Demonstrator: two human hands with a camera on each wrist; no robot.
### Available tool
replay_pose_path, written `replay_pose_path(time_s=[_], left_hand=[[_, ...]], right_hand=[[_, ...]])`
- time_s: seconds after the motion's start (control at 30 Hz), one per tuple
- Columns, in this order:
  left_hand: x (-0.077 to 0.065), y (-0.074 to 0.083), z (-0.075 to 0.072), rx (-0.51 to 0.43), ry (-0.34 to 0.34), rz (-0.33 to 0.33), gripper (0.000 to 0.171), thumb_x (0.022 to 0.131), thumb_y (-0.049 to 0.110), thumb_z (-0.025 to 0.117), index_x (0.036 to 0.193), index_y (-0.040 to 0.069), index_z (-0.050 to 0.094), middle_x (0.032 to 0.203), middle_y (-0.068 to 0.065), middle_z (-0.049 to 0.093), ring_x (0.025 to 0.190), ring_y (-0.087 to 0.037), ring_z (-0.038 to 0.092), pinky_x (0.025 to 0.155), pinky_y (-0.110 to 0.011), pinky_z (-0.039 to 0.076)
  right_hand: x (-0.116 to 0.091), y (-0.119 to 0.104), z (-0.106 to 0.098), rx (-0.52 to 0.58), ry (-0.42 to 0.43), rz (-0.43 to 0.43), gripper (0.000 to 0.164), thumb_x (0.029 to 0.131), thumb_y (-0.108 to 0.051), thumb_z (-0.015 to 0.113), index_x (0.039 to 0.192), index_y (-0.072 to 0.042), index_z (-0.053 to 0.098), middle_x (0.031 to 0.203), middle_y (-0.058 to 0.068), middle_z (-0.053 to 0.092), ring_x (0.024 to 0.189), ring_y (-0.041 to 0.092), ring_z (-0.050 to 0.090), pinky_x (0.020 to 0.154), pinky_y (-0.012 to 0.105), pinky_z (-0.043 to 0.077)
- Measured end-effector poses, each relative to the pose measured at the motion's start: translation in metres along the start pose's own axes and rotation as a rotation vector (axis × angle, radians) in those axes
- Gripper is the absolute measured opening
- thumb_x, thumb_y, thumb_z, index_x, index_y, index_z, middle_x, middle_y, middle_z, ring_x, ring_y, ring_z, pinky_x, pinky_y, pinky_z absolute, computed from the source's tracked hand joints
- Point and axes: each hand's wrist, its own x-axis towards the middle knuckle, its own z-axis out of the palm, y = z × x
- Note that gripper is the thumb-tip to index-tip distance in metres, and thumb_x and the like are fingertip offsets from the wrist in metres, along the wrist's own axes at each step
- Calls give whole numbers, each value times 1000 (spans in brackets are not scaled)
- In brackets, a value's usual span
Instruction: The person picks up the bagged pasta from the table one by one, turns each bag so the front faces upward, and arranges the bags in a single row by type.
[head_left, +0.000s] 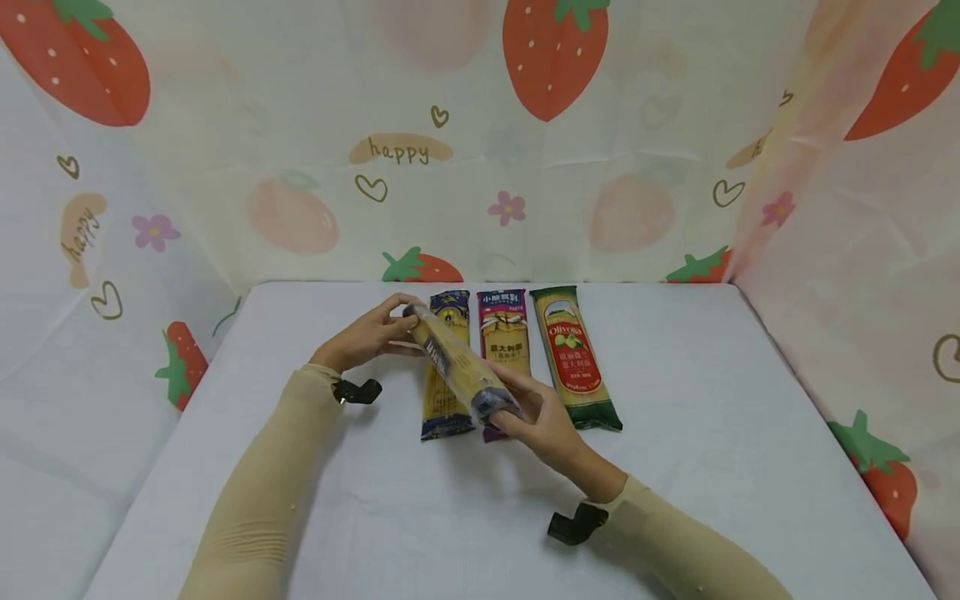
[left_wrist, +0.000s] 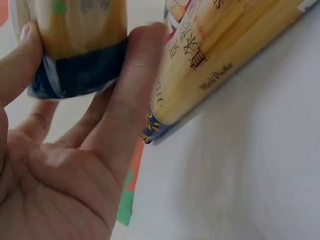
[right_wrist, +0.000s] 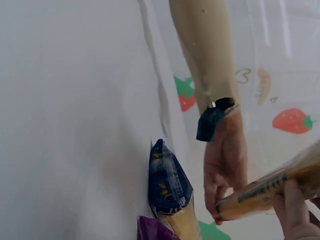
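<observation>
A clear packet of spaghetti (head_left: 459, 360) with dark blue ends is held aslant above the table. My left hand (head_left: 369, 337) pinches its far end between thumb and fingers; the left wrist view shows the blue end of this packet (left_wrist: 82, 72) there. My right hand (head_left: 546, 423) grips the near end. Beneath lies a blue-and-yellow spaghetti packet (head_left: 441, 404), partly covered by the raised one. Beside it is a purple-ended pasta packet (head_left: 504, 332), its lower part mostly hidden. A green pasta packet (head_left: 576, 358) with a red label lies rightmost, slightly tilted.
The packets lie side by side on a white-covered table (head_left: 420, 525). Fabric walls (head_left: 465, 200) printed with strawberries stand at the back and both sides. A black wrist device (head_left: 579, 525) sits on the right wrist, another (head_left: 358, 391) on the left.
</observation>
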Motion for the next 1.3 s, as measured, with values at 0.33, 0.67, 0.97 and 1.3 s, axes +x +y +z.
replay_pose_path(time_s=[0.33,0.67,0.97,1.3], left_hand=[[6,4,15,-2,225,-31,57,113,35,59,153,8,30,132,-25,64,111,-23,69,100,-38,60],[4,11,24,-8,215,26,42,116,32,52,149,9,44,141,-25,60,121,-26,66,118,-47,45],[-3,10,22,-144,27,-46,50,117,28,48,164,26,30,154,-20,46,138,-33,57,117,-44,48],[-3,10,23,-183,84,-75,56,115,28,53,166,32,30,146,-21,49,118,-29,68,97,-42,62]], right_hand=[[3,2,-5,52,-86,43,80,95,0,76,165,-1,38,167,23,37,142,29,58,107,36,55],[2,13,-2,179,-165,94,94,94,6,72,172,-6,20,169,23,22,135,22,60,104,33,58],[0,12,5,307,-68,114,95,94,3,73,172,-5,19,168,14,29,145,21,50,114,36,49],[1,11,6,235,-77,165,94,95,-6,81,171,-9,25,168,17,30,143,25,52,112,36,52]])
